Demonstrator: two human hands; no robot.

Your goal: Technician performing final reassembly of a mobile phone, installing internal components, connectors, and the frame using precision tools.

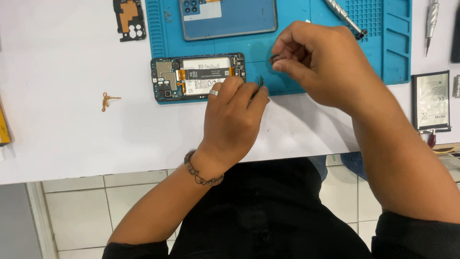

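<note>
Beaded bracelet (203, 175) on left hand (235, 124), ringed fingers curled, pinching small dark tool (261, 81).

Just beyond: one opened phone (199, 76), flat, rectangular, on ribbed blue mat (393, 48). Right hand (321, 62) alongside, fingertips pinching small dark round part (276, 59).

Loose battery (431, 100) right; screwdriver (345, 17) on blue mat (393, 52).

Matt blue rubbery mat (393, 52) at upper centre; smooth white tabletop (57, 139); shiny ridged metal tool (344, 17) at top; glossy floor tiles (81, 211) at lower left.
</note>
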